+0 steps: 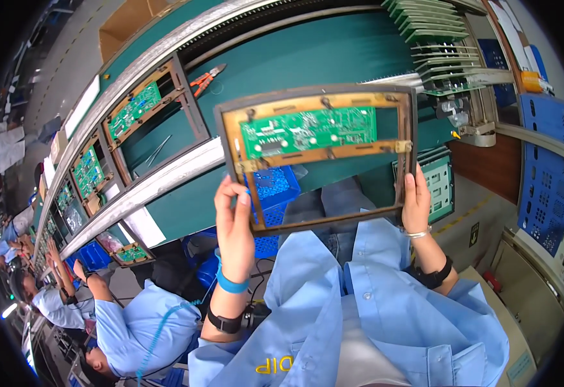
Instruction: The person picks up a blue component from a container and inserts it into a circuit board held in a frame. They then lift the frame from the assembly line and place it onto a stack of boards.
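Note:
A rectangular carrier frame [320, 222] with a dark rim and tan inner bars is raised in front of me, tilted toward me. A green circuit board [308, 132] sits in its upper part, while the lower part is an open gap. My left hand [233, 219] grips the frame's lower left side, fingers closed at the edge. A small blue spot shows by its fingertips; I cannot tell what it is. On the opposite side, my right hand [416, 201] holds the right edge. Partly behind the frame stands a blue basket [288, 193] with small blue parts inside.
Left along the rails [192, 161] lie more carriers with green boards [135, 113]. Orange-handled pliers [206, 80] and tweezers [159, 149] rest on the green bench [295, 55]. Boards stand racked [430, 39] at upper right. Co-workers [137, 322] sit at left.

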`<state>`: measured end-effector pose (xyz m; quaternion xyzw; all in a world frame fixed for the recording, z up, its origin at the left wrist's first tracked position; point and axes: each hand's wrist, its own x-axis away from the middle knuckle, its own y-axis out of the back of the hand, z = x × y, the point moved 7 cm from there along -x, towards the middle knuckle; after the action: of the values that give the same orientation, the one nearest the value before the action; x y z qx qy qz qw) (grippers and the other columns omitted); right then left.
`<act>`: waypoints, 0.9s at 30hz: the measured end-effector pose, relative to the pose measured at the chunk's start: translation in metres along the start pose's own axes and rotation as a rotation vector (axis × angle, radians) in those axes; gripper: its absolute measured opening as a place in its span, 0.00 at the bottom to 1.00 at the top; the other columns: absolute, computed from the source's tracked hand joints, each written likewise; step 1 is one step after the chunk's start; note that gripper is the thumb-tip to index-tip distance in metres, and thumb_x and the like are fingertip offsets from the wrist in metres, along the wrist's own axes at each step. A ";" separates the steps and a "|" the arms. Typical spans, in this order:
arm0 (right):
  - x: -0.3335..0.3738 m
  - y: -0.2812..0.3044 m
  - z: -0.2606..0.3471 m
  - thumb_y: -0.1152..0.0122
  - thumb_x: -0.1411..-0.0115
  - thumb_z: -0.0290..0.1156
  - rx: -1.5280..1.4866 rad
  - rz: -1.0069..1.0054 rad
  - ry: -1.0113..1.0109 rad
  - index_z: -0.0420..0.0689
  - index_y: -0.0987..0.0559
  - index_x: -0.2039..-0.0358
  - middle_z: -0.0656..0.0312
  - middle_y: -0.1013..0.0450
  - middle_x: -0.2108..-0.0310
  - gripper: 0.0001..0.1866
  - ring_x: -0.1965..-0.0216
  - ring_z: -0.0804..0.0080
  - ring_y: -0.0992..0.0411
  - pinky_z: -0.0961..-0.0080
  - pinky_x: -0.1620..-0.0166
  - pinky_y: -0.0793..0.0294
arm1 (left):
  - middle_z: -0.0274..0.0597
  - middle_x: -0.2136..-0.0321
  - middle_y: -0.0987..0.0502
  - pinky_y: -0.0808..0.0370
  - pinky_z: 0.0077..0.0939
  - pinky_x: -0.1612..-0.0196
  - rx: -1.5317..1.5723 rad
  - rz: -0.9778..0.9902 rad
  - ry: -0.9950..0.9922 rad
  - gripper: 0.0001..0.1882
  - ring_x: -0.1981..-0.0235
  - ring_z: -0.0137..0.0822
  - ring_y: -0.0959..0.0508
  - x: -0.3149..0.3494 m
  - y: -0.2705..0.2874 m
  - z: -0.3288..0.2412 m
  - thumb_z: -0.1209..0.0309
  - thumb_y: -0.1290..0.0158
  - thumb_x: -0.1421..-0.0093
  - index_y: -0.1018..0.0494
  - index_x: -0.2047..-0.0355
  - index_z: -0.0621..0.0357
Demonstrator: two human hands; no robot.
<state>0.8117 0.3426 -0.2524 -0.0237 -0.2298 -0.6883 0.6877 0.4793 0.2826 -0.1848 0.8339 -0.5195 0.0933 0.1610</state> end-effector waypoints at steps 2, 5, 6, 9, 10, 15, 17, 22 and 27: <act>-0.025 -0.020 0.029 0.60 0.38 0.33 0.096 -0.007 0.146 0.37 0.39 0.48 0.59 0.34 0.55 0.20 0.55 0.74 0.36 0.81 0.52 0.40 | 0.36 0.66 0.36 0.40 0.21 0.57 0.045 -0.056 0.022 0.06 0.61 0.28 0.37 -0.023 0.005 -0.014 0.71 0.58 0.41 0.36 0.65 0.58; -0.075 -0.063 0.073 0.59 0.39 0.33 0.183 0.064 0.282 0.37 0.40 0.47 0.55 0.35 0.53 0.21 0.52 0.71 0.37 0.80 0.49 0.42 | 0.31 0.72 0.36 0.39 0.15 0.63 0.058 -0.158 0.005 0.06 0.69 0.22 0.37 -0.070 0.019 -0.014 0.69 0.58 0.40 0.35 0.66 0.58; -0.094 -0.076 0.083 0.59 0.39 0.33 0.211 0.060 0.346 0.37 0.39 0.48 0.56 0.33 0.57 0.20 0.56 0.72 0.35 0.80 0.53 0.39 | 0.29 0.74 0.36 0.39 0.12 0.67 0.035 -0.186 -0.043 0.07 0.72 0.20 0.38 -0.088 0.023 -0.014 0.68 0.57 0.40 0.35 0.66 0.57; -0.157 -0.106 0.089 0.59 0.39 0.33 0.269 0.079 0.383 0.40 0.36 0.50 0.59 0.31 0.67 0.18 0.66 0.74 0.33 0.80 0.61 0.35 | 0.28 0.75 0.37 0.40 0.12 0.66 0.085 -0.198 -0.076 0.06 0.71 0.20 0.38 -0.143 0.023 -0.006 0.68 0.56 0.41 0.34 0.67 0.57; -0.172 -0.115 0.083 0.59 0.39 0.33 0.293 0.099 0.351 0.41 0.35 0.52 0.60 0.31 0.72 0.17 0.72 0.75 0.33 0.80 0.66 0.33 | 0.29 0.74 0.37 0.39 0.14 0.66 0.118 -0.194 -0.027 0.07 0.72 0.22 0.37 -0.158 0.022 0.003 0.68 0.56 0.41 0.34 0.67 0.57; -0.211 -0.140 0.064 0.59 0.39 0.33 0.299 0.125 0.303 0.43 0.33 0.54 0.63 0.34 0.79 0.15 0.80 0.76 0.38 0.79 0.73 0.35 | 0.40 0.67 0.33 0.39 0.26 0.56 -0.164 -0.238 -0.178 0.06 0.61 0.35 0.34 -0.198 0.027 0.039 0.69 0.55 0.42 0.35 0.67 0.58; -0.218 -0.137 0.055 0.59 0.40 0.33 0.316 0.113 0.294 0.43 0.34 0.54 0.53 0.33 0.74 0.15 0.73 0.60 0.34 0.73 0.67 0.34 | 0.44 0.64 0.34 0.41 0.30 0.53 -0.268 -0.251 -0.196 0.06 0.56 0.39 0.37 -0.199 0.014 0.031 0.69 0.55 0.42 0.35 0.67 0.58; -0.224 -0.146 0.059 0.59 0.41 0.32 0.323 0.151 0.224 0.42 0.35 0.54 0.46 0.31 0.69 0.15 0.66 0.50 0.32 0.69 0.63 0.33 | 0.55 0.53 0.39 0.52 0.40 0.44 -0.460 -0.305 -0.200 0.05 0.43 0.51 0.50 -0.195 0.002 0.025 0.70 0.55 0.43 0.35 0.68 0.58; -0.226 -0.150 0.054 0.60 0.41 0.31 0.315 0.149 0.267 0.40 0.36 0.53 0.43 0.32 0.65 0.16 0.62 0.46 0.33 0.66 0.60 0.34 | 0.50 0.55 0.36 0.49 0.36 0.45 -0.480 -0.443 -0.267 0.07 0.46 0.48 0.44 -0.192 0.002 0.015 0.69 0.57 0.41 0.34 0.69 0.60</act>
<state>0.6642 0.5655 -0.3253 0.1584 -0.2388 -0.5882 0.7563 0.3923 0.4367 -0.2603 0.8698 -0.3494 -0.1783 0.2994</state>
